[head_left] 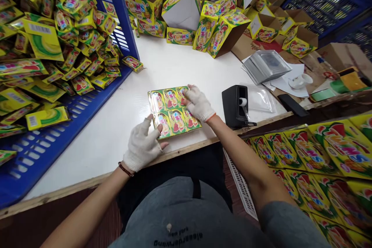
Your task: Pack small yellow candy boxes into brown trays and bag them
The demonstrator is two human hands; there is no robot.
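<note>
A flat block of several small yellow-green candy packs (171, 110) lies on the white table (180, 66), set two rows deep. My left hand (143, 143), in a white fingerless glove, presses against the block's near left corner with fingers curled on its edge. My right hand (199, 102), gloved the same way, rests on the block's right side, fingers bent over the far right packs. Both hands hold the block from opposite sides.
A blue plastic crate (72, 112) heaped with loose packs fills the left. A black tape dispenser (236, 106) stands right of the block. Open printed cartons (221, 33) pile at the back. Clear bags (266, 64), a phone (293, 104) and stacked packs (319, 151) lie to the right.
</note>
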